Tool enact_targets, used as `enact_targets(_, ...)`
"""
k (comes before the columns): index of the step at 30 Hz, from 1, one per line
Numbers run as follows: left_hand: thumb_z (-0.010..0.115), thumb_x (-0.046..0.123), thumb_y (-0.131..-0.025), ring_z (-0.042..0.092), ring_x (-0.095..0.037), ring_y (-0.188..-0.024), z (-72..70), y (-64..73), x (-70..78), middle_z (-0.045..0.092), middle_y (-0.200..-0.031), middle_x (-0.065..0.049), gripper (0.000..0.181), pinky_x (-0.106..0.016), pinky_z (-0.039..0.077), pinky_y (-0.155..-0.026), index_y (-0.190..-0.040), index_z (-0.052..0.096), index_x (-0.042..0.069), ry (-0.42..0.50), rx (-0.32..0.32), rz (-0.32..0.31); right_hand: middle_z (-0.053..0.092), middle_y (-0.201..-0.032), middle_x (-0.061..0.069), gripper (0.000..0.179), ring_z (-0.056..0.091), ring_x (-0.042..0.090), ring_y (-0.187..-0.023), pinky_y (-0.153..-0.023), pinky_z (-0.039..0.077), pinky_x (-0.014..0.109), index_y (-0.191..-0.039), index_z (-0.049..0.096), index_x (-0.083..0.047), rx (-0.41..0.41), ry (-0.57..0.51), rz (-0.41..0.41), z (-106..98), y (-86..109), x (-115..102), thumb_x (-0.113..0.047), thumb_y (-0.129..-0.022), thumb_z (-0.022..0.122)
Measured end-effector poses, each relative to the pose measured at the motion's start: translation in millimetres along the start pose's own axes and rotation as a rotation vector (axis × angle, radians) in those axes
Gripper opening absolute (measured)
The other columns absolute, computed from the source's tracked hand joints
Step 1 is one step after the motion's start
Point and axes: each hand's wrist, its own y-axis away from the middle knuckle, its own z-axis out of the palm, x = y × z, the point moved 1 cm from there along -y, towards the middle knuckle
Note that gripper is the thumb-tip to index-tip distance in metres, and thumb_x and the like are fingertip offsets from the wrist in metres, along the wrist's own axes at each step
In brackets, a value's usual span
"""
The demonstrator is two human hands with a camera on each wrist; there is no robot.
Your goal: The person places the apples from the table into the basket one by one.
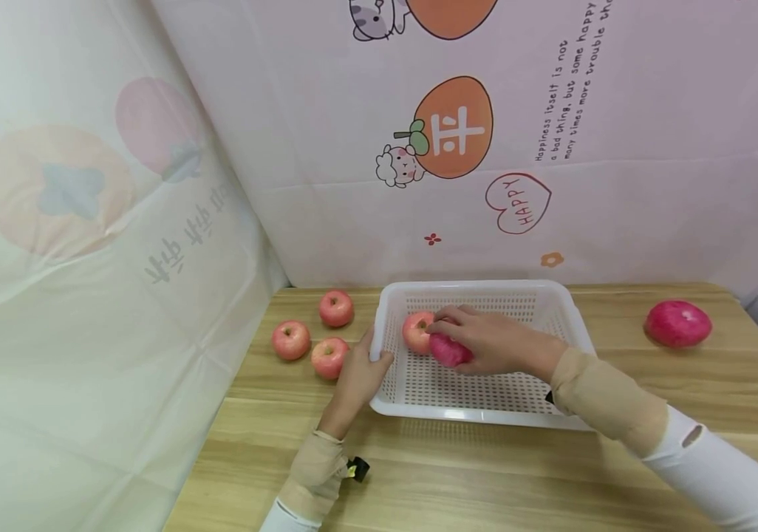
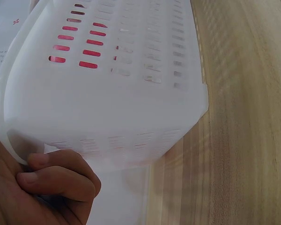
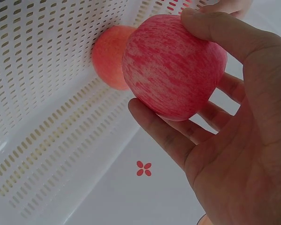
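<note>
My right hand (image 1: 499,341) grips a dark pink apple (image 1: 448,350) over the left half of the white plastic basket (image 1: 472,415). In the right wrist view, thumb and fingers wrap around this streaked apple (image 3: 173,70). Just beside it, a lighter pink-red apple (image 1: 417,331) sits in the basket. My left hand (image 1: 360,377) holds the basket's left rim; in the left wrist view its fingers (image 2: 61,180) are curled at the edge by the perforated wall (image 2: 103,103).
Left of the basket, three light red apples (image 1: 290,340) stand on the wooden table (image 1: 419,473). A second dark pink apple (image 1: 678,323) lies at the far right. A printed cloth (image 1: 326,185) hangs behind the table, and a whitish sheet (image 1: 86,355) hangs along the left.
</note>
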Motion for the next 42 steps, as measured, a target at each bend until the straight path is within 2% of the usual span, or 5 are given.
enact_targets(17,0.063,0.018,-0.099,0.074,-0.022,-0.091,-0.1,-0.3,0.9,0.073,-0.129,-0.021,0.07,-0.042,0.064,-0.078,-0.164,0.04,0.007,0.01,-0.02,-0.037,0.055,-0.152,0.008,0.075,0.057,0.032,-0.137,-0.1,0.06,0.054,-0.151,0.059,-0.019,-0.052,-0.012,0.012,4,-8.0,-7,-0.029,-0.084,0.09)
enact_targets(27,0.065,0.017,-0.098,0.073,-0.023,-0.091,-0.9,0.9,2.1,0.073,-0.127,-0.025,0.072,-0.044,0.064,-0.081,-0.163,0.039,-0.001,0.002,-0.012,-0.026,0.055,-0.152,0.008,0.073,0.059,0.03,-0.132,-0.095,0.062,0.049,-0.148,0.061,-0.018,-0.035,0.017,-0.024,7,-11.6,-13,-0.031,-0.083,0.091)
enact_targets(42,0.065,0.017,-0.098,0.073,-0.024,-0.094,-0.8,0.9,2.5,0.073,-0.127,-0.023,0.071,-0.044,0.064,-0.082,-0.163,0.041,0.002,0.004,-0.005,-0.023,0.056,-0.149,0.006,0.071,0.059,0.029,-0.131,-0.093,0.063,0.045,-0.146,0.061,-0.02,-0.088,0.023,-0.046,13,-19.0,-17,-0.031,-0.083,0.091)
